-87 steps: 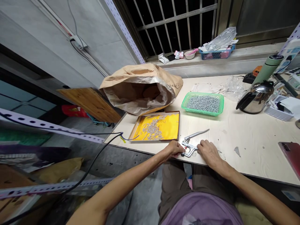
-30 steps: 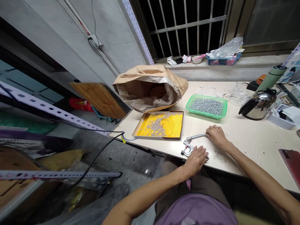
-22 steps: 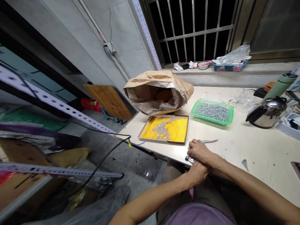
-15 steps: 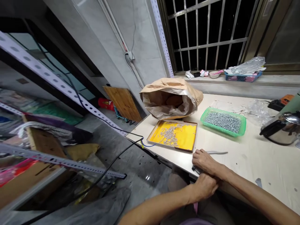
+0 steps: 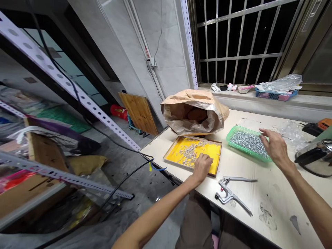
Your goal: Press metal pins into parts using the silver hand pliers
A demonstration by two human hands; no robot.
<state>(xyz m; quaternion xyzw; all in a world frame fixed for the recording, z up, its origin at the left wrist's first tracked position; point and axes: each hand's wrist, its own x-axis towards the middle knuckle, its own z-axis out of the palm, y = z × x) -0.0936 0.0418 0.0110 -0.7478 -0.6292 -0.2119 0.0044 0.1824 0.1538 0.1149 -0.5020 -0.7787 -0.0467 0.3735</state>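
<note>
My left hand [image 5: 202, 168] is at the near right part of a shallow tray [image 5: 169, 151] with a yellow lining. Its fingers are curled together, and whatever they hold is hidden. Many small silvery metal pins [image 5: 189, 154] lie scattered in the tray. Over the right end of a green plastic basket [image 5: 233, 147] filled with similar metal pieces [image 5: 247, 141] hovers my right hand [image 5: 277, 148], fingers apart and nothing visible in them. A pair of hand pliers [image 5: 229, 195] with a spring and spread handles rests on the table between the hands, touched by neither.
A large open paper sack [image 5: 220, 107] lies behind the tray. A metal kettle [image 5: 317, 155] stands at the right, near crumpled clear plastic [image 5: 289, 133]. A black cable [image 5: 121, 183] runs by the table's left edge. A blue basket [image 5: 276, 94] sits on the windowsill.
My hands were together at the table's front edge over the pliers. Now the pliers lie free, my left hand has moved to the tray, and my right hand has moved to the green basket.
</note>
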